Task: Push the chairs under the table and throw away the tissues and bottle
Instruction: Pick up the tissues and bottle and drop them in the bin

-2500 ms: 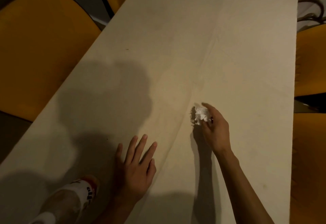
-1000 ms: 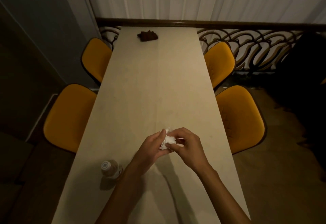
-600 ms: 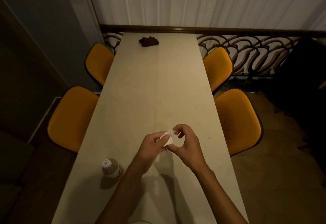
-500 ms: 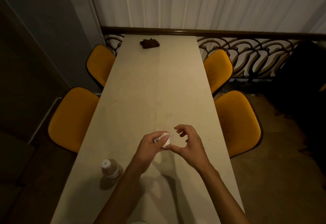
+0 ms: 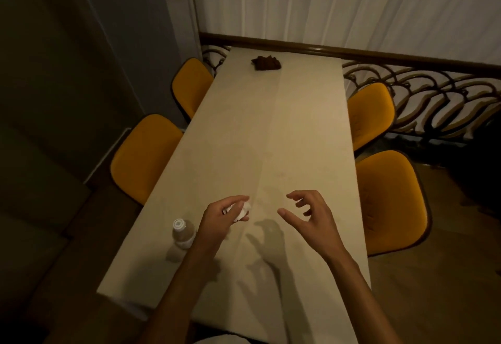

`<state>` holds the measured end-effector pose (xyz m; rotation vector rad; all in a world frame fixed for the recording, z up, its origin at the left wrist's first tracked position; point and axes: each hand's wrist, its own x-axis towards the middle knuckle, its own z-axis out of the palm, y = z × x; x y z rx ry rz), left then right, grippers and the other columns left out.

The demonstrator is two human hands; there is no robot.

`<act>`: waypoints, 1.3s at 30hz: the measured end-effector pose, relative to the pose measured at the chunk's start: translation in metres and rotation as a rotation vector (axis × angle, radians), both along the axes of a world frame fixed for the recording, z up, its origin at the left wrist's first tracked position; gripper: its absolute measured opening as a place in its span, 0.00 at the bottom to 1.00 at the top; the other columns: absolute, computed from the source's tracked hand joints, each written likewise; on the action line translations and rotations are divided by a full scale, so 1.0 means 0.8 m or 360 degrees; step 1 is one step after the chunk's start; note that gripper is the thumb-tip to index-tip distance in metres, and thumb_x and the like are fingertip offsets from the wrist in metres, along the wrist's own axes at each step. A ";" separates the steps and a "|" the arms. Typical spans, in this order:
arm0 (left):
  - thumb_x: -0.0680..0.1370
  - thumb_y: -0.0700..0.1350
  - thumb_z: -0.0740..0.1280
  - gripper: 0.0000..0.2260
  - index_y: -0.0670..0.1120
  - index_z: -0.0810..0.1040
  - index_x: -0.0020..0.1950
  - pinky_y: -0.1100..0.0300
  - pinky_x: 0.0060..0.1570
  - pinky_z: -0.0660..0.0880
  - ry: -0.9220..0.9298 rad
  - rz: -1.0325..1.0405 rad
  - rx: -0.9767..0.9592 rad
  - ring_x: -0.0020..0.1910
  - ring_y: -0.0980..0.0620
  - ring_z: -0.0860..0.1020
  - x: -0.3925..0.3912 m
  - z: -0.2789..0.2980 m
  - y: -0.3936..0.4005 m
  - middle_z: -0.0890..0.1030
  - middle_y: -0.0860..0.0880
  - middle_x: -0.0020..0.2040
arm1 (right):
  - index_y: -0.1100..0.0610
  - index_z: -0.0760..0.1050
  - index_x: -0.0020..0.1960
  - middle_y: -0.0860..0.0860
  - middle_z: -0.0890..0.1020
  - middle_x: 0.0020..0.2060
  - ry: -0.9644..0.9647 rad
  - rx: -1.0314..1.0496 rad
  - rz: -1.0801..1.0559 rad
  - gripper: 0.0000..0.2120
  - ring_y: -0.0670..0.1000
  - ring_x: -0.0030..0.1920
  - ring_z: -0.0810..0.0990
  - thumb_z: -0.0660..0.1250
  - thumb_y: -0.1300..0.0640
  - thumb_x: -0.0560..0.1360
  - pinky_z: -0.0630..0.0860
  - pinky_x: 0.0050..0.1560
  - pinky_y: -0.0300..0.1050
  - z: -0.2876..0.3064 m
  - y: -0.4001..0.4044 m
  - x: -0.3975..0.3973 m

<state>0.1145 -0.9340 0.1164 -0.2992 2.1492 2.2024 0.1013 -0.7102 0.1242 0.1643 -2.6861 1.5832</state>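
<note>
We count four mustard-yellow padded chairs (image 5: 143,156) around one long pale table (image 5: 271,132), plus one capped plastic bottle (image 5: 183,232). Our left hand (image 5: 222,216) pinches one crumpled white tissue (image 5: 241,209); our right hand (image 5: 311,215) hovers, fingers loosely spread.

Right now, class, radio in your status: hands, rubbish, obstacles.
Left hand grips tissue; right hand open, empty. Bottle upright on table, beside left wrist. Nothing blocking it.

Crumpled white paper tissue (image 5: 242,209) is gripped by the left hand (image 5: 221,217); beside it, a smooth plastic bottle (image 5: 183,234); beneath, a matt pale table (image 5: 271,132); soft-looking orange chairs (image 5: 390,200) are seen.
</note>
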 end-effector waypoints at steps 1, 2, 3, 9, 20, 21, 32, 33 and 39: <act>0.80 0.36 0.64 0.10 0.44 0.82 0.58 0.62 0.44 0.79 0.0001 0.0031 -0.0030 0.48 0.48 0.83 0.005 -0.004 -0.005 0.84 0.46 0.53 | 0.42 0.76 0.55 0.41 0.76 0.55 -0.0007 -0.0001 0.0032 0.14 0.41 0.53 0.76 0.75 0.45 0.71 0.73 0.47 0.39 -0.002 -0.002 0.000; 0.80 0.37 0.65 0.12 0.44 0.81 0.61 0.62 0.45 0.79 -0.0009 0.0057 -0.0061 0.51 0.47 0.83 0.008 -0.006 -0.009 0.83 0.45 0.56 | 0.42 0.77 0.55 0.41 0.76 0.55 -0.0012 -0.0003 0.0056 0.14 0.41 0.53 0.76 0.75 0.45 0.71 0.73 0.48 0.39 -0.002 -0.004 -0.001; 0.80 0.37 0.65 0.12 0.44 0.80 0.62 0.62 0.45 0.79 -0.0019 0.0091 -0.0081 0.52 0.47 0.83 0.014 -0.009 -0.014 0.82 0.45 0.57 | 0.42 0.77 0.55 0.41 0.76 0.55 -0.0020 -0.0007 0.0083 0.14 0.41 0.53 0.76 0.75 0.45 0.71 0.73 0.48 0.39 -0.003 -0.007 -0.001; 0.80 0.41 0.66 0.09 0.46 0.81 0.58 0.59 0.39 0.79 -0.0066 0.0211 -0.0136 0.45 0.49 0.85 0.048 -0.008 -0.052 0.84 0.44 0.52 | 0.43 0.75 0.59 0.38 0.76 0.58 -0.0057 -0.0027 0.0203 0.19 0.40 0.57 0.75 0.76 0.46 0.71 0.71 0.52 0.37 -0.005 -0.030 0.005; 0.78 0.42 0.68 0.07 0.51 0.82 0.54 0.48 0.52 0.80 -0.0099 0.0417 -0.0440 0.50 0.55 0.81 0.088 -0.025 -0.193 0.83 0.52 0.52 | 0.38 0.70 0.66 0.34 0.73 0.63 -0.0125 0.0044 0.0337 0.32 0.39 0.60 0.73 0.79 0.44 0.66 0.70 0.55 0.35 -0.028 -0.129 0.023; 0.78 0.41 0.69 0.07 0.50 0.81 0.54 0.46 0.52 0.80 -0.0112 0.0416 -0.0413 0.47 0.57 0.82 0.090 -0.023 -0.205 0.82 0.52 0.51 | 0.38 0.70 0.67 0.34 0.73 0.63 -0.0135 0.0040 0.0336 0.33 0.39 0.60 0.73 0.80 0.44 0.66 0.70 0.55 0.35 -0.033 -0.144 0.025; 0.79 0.38 0.66 0.07 0.49 0.79 0.53 0.59 0.43 0.79 -0.0232 0.0231 -0.0274 0.48 0.45 0.82 0.084 -0.071 -0.350 0.79 0.41 0.58 | 0.43 0.69 0.70 0.41 0.74 0.65 -0.0380 0.0049 0.0136 0.39 0.45 0.60 0.74 0.82 0.49 0.64 0.70 0.52 0.31 -0.106 -0.279 0.046; 0.79 0.39 0.66 0.06 0.49 0.78 0.53 0.60 0.42 0.79 -0.0250 0.0209 -0.0265 0.48 0.45 0.82 0.081 -0.076 -0.359 0.79 0.41 0.58 | 0.44 0.68 0.71 0.41 0.73 0.65 -0.0406 0.0050 0.0105 0.41 0.46 0.60 0.74 0.82 0.50 0.63 0.70 0.52 0.31 -0.113 -0.288 0.044; 0.79 0.38 0.65 0.06 0.47 0.78 0.54 0.65 0.39 0.79 -0.0344 0.0133 -0.0217 0.50 0.43 0.81 0.061 -0.107 -0.390 0.78 0.43 0.58 | 0.47 0.64 0.75 0.45 0.69 0.71 -0.0510 0.0022 -0.0075 0.47 0.51 0.67 0.71 0.84 0.54 0.62 0.72 0.65 0.50 -0.147 -0.329 0.040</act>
